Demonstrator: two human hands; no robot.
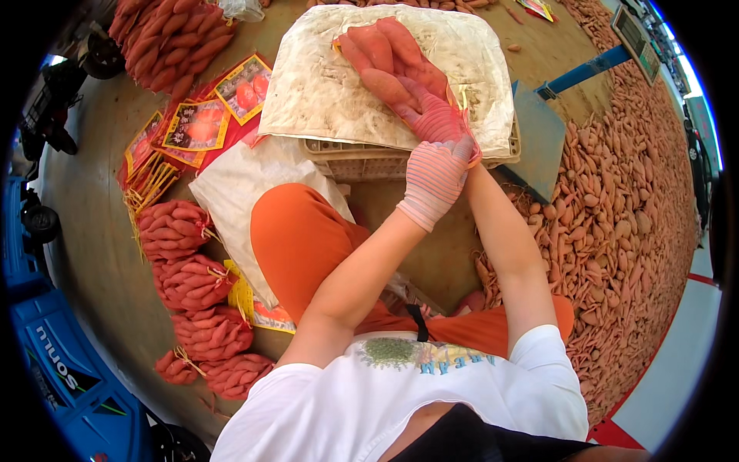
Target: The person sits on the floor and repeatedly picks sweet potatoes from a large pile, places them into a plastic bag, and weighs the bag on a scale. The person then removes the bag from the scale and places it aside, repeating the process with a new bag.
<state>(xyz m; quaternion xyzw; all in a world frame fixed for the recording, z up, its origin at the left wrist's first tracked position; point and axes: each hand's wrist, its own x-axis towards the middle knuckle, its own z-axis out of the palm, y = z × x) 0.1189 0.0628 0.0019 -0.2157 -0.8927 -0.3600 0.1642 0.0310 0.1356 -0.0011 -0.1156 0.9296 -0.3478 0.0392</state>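
Note:
A red mesh bag [437,81] with several sweet potatoes [384,86] in it lies on a stained white padded cover [323,75]. The cover is draped over a plastic crate [358,159]. My right hand [440,118], in a striped glove, reaches inside the bag up to the wrist. Its fingers rest against the nearest sweet potatoes, seen through the mesh; their grip is unclear. At the bag's mouth, my left hand [434,176], in a pink-and-grey striped glove, grips the gathered mesh by my right wrist. A yellow strip of the bag [463,97] shows beside the hands.
Loose sweet potatoes [612,248] cover the floor at right, near a platform scale [537,138] with a blue post. Filled mesh bags [193,283] line the left, below printed flat bags [199,124] and yellow ties [153,187]. A white sack [260,167] lies by my knee.

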